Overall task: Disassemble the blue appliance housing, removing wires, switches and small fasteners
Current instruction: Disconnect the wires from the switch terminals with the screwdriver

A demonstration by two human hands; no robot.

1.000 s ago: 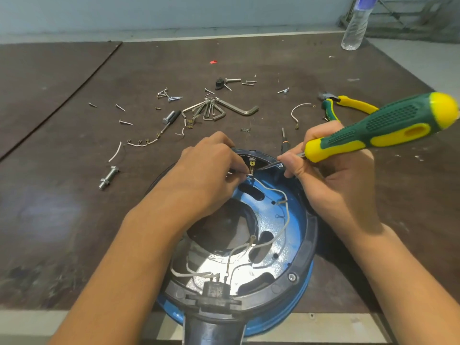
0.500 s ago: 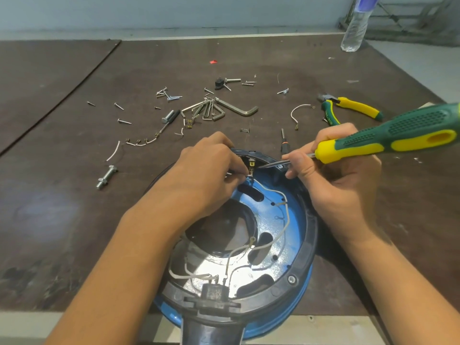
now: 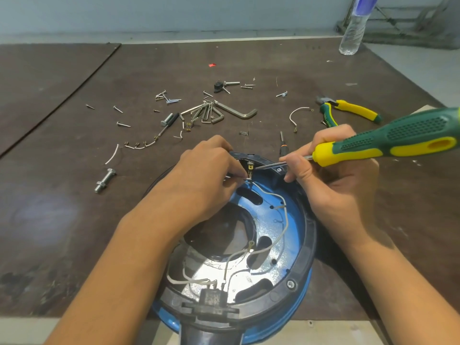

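Note:
The round blue appliance housing [image 3: 293, 235] with a black rim lies open at the table's near edge. White wires [image 3: 286, 220] loop across its inside. At its far rim sits a small switch terminal [image 3: 250, 167]. My left hand [image 3: 206, 175] pinches a white wire end just below that terminal. My right hand [image 3: 331, 175] grips a green and yellow screwdriver [image 3: 388, 143], its thin blade tip touching the terminal from the right.
Loose screws [image 3: 169, 98], a bunch of hex keys [image 3: 216, 112], a bolt with nut [image 3: 105, 180], cut wire pieces [image 3: 297, 115] and yellow-green pliers [image 3: 348, 110] lie on the dark table beyond the housing. A water bottle [image 3: 353, 28] stands far right.
The screwdriver handle has dropped lower and swung right. Both hands stay at the terminal, with the left fingers still pinching the wire.

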